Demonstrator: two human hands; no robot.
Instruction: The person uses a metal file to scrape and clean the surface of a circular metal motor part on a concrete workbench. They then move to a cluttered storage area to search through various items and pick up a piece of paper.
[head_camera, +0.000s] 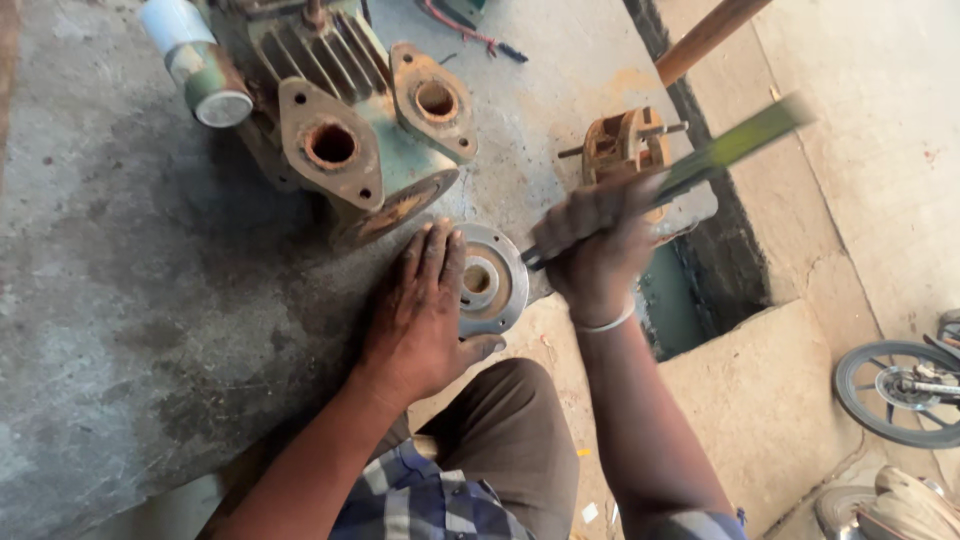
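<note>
A round grey metal cover plate (497, 282) with a central hub lies on the concrete floor. My left hand (420, 310) rests flat on its left side, fingers spread, pressing it down. My right hand (592, 243) is closed around a long flat green-and-dark tool (720, 153), blurred with motion, its lower end near the plate's right edge. A rusty green pump body (355, 120) with two flanged ports stands just behind the plate.
A small rusty slotted part (622, 145) sits on a ledge beside a dark floor channel (700, 290). A wooden handle (712, 35) crosses the top right. A wheel (900, 392) lies at the right edge. My knee (510, 430) is below.
</note>
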